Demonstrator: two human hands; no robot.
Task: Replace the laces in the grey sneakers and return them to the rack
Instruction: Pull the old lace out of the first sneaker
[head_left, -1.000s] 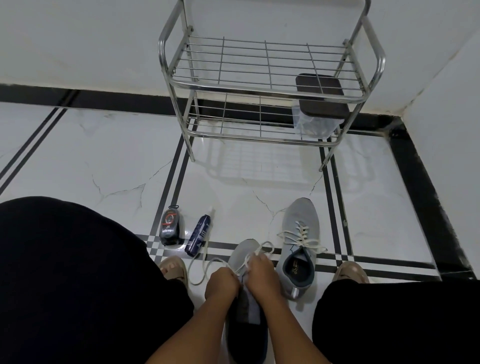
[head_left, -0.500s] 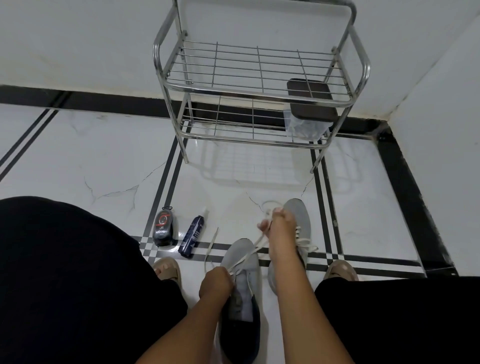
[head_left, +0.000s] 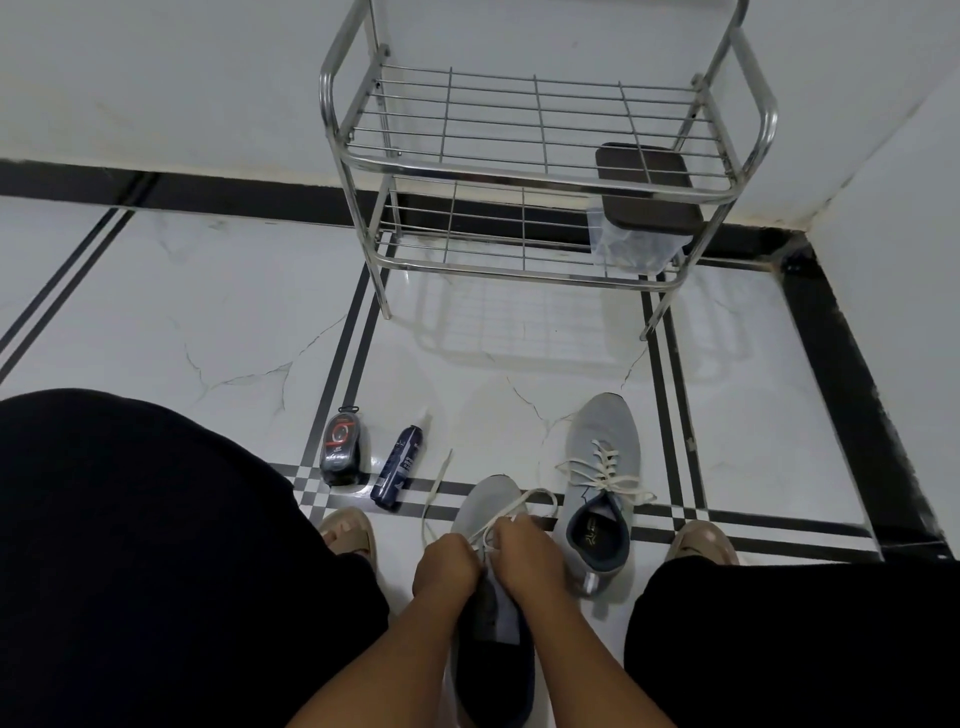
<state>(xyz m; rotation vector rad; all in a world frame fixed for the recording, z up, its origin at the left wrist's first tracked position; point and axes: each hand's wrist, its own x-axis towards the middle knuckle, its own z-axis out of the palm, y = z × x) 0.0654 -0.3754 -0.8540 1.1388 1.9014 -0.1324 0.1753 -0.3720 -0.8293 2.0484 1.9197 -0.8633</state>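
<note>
Far left on the white floor tile (head_left: 156, 312): a dark shoe-polish sponge case (head_left: 340, 447), then a dark blue spray bottle (head_left: 399, 466) lying just beside it, both on the black tile stripes.

Centre: near grey sneaker (head_left: 488, 506) sits between the knees, toe pointing at the rack, knit grey upper, dark collar. White lace (head_left: 436, 483) partly threaded; one loose end trails left over the floor, a loop arcs right of the toe.

Left hand (head_left: 447, 564) curled, pinching the lace over the eyelets. Right hand (head_left: 530, 548) also curled on the lace, knuckles touching the left hand.

Right: second grey sneaker (head_left: 602, 467) flat on the floor, fully laced in white, ends splayed, just beside the first.

Back: steel wire rack (head_left: 519, 171) against the wall, a clear container with dark lid (head_left: 644, 208) on its lower shelf, right side.
</note>
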